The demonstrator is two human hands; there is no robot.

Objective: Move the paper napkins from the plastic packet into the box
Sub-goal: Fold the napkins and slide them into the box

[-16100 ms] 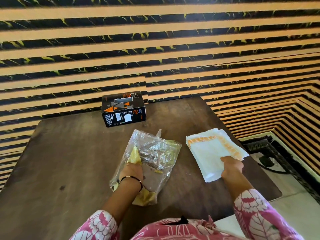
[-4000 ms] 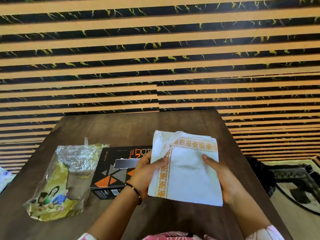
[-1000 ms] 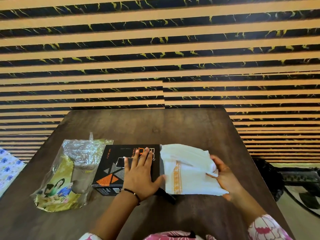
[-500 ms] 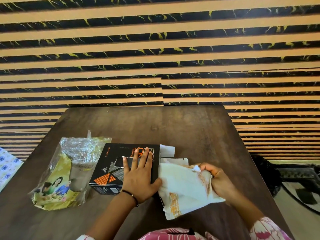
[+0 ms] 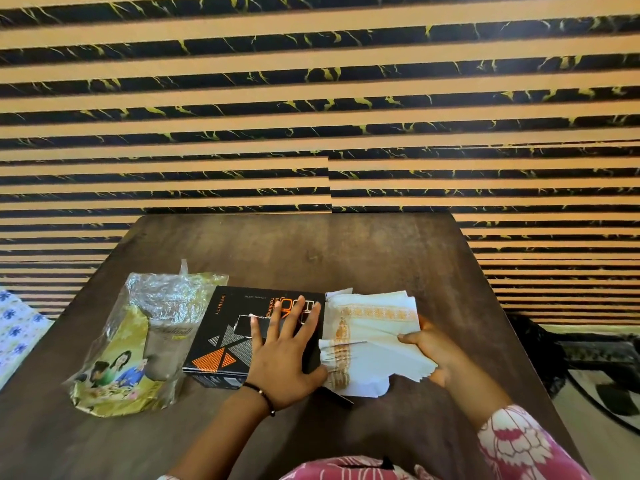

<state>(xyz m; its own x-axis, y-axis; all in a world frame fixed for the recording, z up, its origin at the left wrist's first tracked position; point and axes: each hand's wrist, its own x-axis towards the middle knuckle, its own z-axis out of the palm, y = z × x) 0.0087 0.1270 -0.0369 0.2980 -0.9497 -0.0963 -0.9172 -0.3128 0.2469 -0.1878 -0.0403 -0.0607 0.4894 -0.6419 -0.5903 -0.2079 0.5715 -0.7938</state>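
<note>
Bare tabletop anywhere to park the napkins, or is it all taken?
Free: the far half of the table, from the wall edge down to the plastic packet, black box and napkins; also the near-left corner below the packet. Crowded: the middle row, where packet, box, left hand, napkins and right hand sit side by side.

box (image 5: 239,336): black, with orange and grey triangles and orange lettering
napkins (image 5: 372,336): white, with an orange woven-look border
packet (image 5: 138,341): clear and silvery plastic, yellow-green printed lower part
surface (image 5: 329,251): dark brown wood grain
wall (image 5: 311,98): tan and black stripes with yellow veins
sleeve (image 5: 516,445): pink with white floral print
</note>
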